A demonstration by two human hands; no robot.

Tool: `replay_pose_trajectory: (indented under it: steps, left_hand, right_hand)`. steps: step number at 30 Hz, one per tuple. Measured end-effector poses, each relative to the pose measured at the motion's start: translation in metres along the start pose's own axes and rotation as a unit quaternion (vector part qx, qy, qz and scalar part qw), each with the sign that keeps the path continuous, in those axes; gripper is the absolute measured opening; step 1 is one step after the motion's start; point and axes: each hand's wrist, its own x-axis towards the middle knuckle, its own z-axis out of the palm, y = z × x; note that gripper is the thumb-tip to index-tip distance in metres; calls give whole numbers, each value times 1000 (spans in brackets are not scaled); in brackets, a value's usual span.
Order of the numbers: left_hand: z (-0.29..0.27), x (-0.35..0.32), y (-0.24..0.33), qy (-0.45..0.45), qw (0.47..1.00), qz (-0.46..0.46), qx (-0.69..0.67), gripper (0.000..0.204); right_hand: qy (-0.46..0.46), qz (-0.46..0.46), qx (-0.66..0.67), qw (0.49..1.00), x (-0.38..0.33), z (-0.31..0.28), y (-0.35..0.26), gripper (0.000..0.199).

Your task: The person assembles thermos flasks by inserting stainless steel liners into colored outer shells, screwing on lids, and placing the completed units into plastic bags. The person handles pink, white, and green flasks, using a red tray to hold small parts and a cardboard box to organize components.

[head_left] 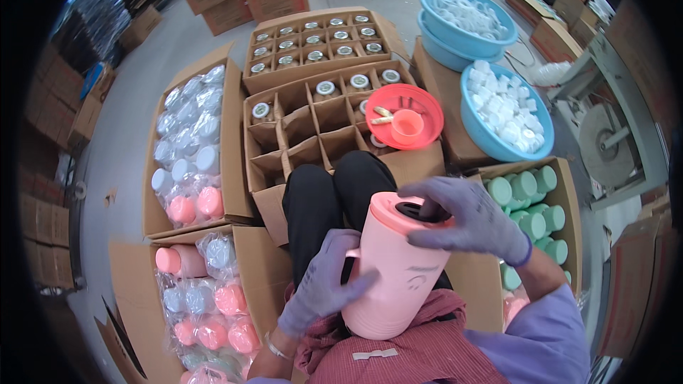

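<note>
A pink jug (395, 281) with a side handle rests tilted on my lap. My left hand (324, 286), in a purple-grey glove, is closed round its handle side and lower body. My right hand (475, 217), gloved alike, grips the jug's top rim, with fingers bent into the dark round opening (421, 211). Whether those fingers pinch some small part inside is hidden. Just beyond my knees, a red round tray (430, 108) holds an orange-red cup (407, 126) and a few small pieces; it lies across a divided carton (274, 195).
Bagged pink and blue jugs fill a left carton (231, 153) and a nearer one (242, 256). Green jugs (532, 226) are boxed at right. Blue basins (546, 144) hold white caps and clear rings. Lidded containers stand in a far carton (316, 70). A grey machine frame (605, 71) rises at right.
</note>
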Motion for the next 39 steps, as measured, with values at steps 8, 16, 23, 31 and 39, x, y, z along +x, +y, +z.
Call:
replay_pose_trajectory:
  steps: [8,16,23,31,39]
  left_hand:
    - [30,-36,-20,65,923,-155,-345,67]
    - [55,-45,-37,45,895,-213,-390,60]
    - [74,-25,4,155,969,96,165,43]
    - [60,-14,-16,105,983,-105,-112,32]
    - [61,-11,-25,57,966,-184,-174,28]
  right_hand:
    - [-127,53,127,982,37,-3,42,48]
    - [-64,62,338,937,-10,15,58,45]
    - [-7,320,455,831,-37,22,103,49]
    - [59,50,225,971,-72,28,87,38]
    - [61,35,219,973,-91,31,73,57]
